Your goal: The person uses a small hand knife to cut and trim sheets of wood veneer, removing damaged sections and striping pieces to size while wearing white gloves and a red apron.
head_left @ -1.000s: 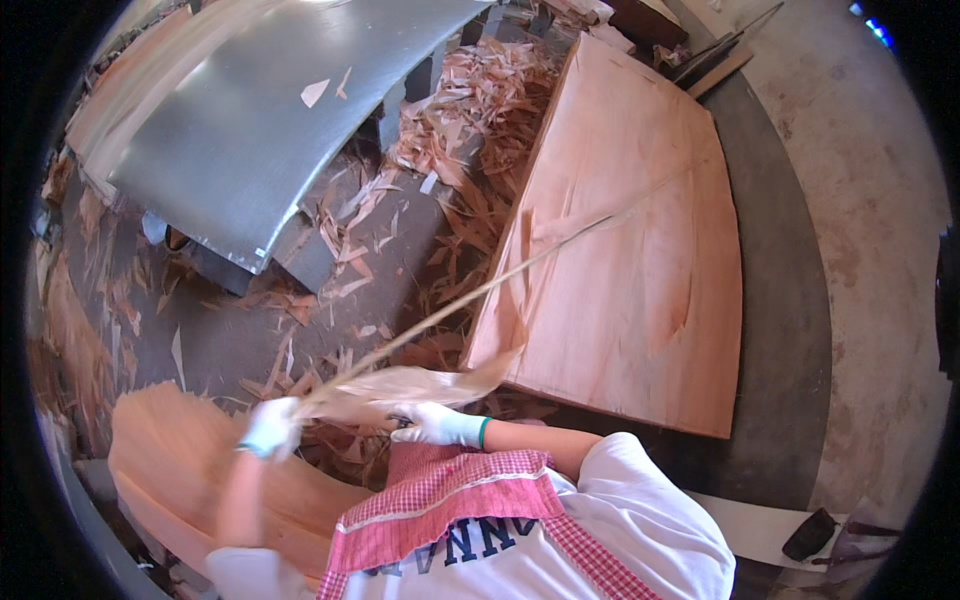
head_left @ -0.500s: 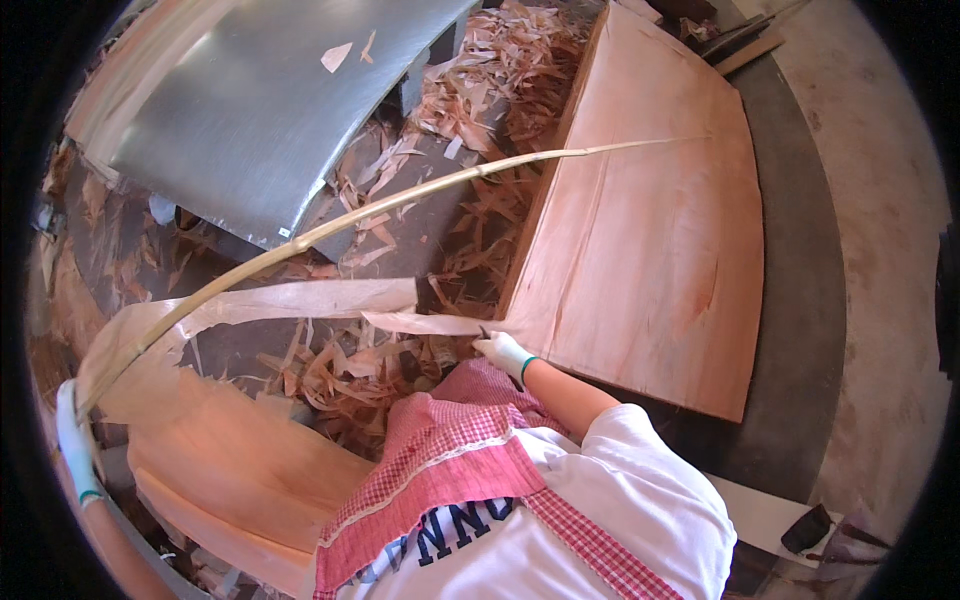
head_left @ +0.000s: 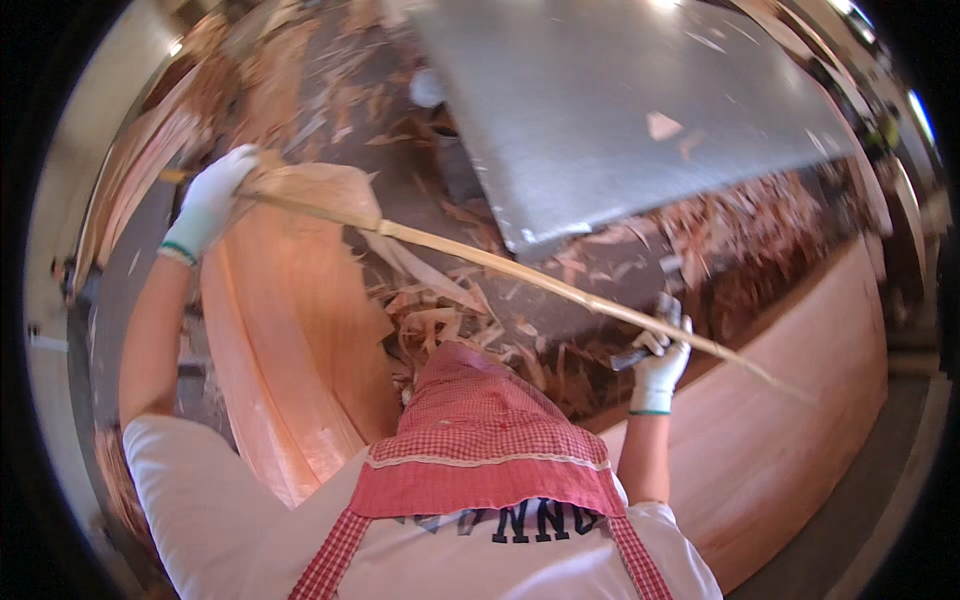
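Observation:
My left hand (head_left: 212, 195), in a white glove with a green cuff, grips the thick end of a long, thin bamboo stick (head_left: 480, 257) at the upper left. Beside and below it hang thin, peach-coloured wood veneer sheets (head_left: 300, 330); whether the hand also holds their top edge, I cannot tell. The stick slants down to the right, its thin tip over the large veneer stack (head_left: 790, 430). My right hand (head_left: 662, 375), gloved alike, is closed round a small dark tool (head_left: 630, 358), its kind blurred. The stick crosses at that hand's fingers; contact is unclear.
A grey metal-topped table (head_left: 620, 130) stands ahead, with a veneer scrap (head_left: 662, 125) on it. Torn veneer shavings (head_left: 740, 230) heap along its near side and litter the floor. More veneer strips (head_left: 150, 170) stand at the far left.
The view has swung left. My left hand has lifted with the bamboo stick, which now slopes down rightward. My right hand has left the stack's corner and the veneer strip there, still holding the dark tool.

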`<state>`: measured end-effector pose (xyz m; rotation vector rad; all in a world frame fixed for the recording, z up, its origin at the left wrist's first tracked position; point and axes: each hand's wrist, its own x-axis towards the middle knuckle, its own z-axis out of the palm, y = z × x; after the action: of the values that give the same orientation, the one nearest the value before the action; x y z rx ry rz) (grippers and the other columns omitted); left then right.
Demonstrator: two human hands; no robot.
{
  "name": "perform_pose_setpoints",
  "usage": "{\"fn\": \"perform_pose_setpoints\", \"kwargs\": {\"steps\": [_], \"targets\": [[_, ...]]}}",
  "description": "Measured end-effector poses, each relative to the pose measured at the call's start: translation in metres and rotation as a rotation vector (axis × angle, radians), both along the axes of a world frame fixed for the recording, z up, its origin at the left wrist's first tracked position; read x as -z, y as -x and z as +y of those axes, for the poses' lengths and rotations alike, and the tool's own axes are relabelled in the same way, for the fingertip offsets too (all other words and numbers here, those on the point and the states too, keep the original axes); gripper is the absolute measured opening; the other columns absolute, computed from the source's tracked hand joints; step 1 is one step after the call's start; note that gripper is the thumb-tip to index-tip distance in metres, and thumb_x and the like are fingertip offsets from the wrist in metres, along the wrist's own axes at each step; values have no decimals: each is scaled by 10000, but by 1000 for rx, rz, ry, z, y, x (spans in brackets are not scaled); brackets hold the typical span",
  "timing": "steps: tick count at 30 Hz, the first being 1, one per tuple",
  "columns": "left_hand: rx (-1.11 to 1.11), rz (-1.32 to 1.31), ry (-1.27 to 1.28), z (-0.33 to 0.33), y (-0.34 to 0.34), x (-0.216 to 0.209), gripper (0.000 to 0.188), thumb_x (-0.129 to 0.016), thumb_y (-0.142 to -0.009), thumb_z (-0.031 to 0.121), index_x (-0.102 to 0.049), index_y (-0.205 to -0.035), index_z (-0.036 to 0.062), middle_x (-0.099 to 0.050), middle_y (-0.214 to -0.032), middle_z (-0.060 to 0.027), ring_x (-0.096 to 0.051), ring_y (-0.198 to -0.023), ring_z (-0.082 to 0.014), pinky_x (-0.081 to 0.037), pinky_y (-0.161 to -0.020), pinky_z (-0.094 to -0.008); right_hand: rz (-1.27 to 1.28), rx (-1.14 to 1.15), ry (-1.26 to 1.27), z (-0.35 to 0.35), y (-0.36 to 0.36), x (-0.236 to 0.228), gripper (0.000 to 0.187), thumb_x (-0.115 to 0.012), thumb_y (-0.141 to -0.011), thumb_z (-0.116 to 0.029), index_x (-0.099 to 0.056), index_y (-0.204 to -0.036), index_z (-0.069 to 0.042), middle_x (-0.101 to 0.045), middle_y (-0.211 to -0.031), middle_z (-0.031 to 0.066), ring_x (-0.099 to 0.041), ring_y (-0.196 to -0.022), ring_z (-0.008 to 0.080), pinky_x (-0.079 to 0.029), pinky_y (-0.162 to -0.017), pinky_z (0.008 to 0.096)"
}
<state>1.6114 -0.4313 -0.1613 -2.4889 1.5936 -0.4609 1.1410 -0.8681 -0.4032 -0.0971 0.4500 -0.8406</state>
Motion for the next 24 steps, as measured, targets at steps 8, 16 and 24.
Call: {"fn": "perform_pose_setpoints", "kwargs": {"steps": [8,16,24], "targets": [[-418,177,-1,7,-70,5,879,-675,-707,-59,-309,-1469,183,-260,-1560,-35,-537,-1179,-358,-499,-946,-424,-108,-64,-150,-24,-103,-15,322,-512,-952,-134,-553,-1238,7,-674,-886,39,-388,-451,37,-353,-387,173],[-266,208,-3,44,-258,68,396,-710,-767,143,-554,-1131,163,-599,-1029,-94,-621,-919,-323,-509,-783,-438,375,318,178,-49,-296,-53,185,-538,-956,-190,-649,-855,-83,-429,-547,-52,-333,-407,67,-309,-396,200],[-187,424,57,44,-391,142,220,-679,-802,263,-585,-980,175,-633,-872,-66,-646,-829,-288,-512,-684,-426,480,311,321,-21,-513,-99,218,-508,-987,-221,-625,-947,-41,-401,-610,-49,-334,-471,35,-307,-393,163]]}}
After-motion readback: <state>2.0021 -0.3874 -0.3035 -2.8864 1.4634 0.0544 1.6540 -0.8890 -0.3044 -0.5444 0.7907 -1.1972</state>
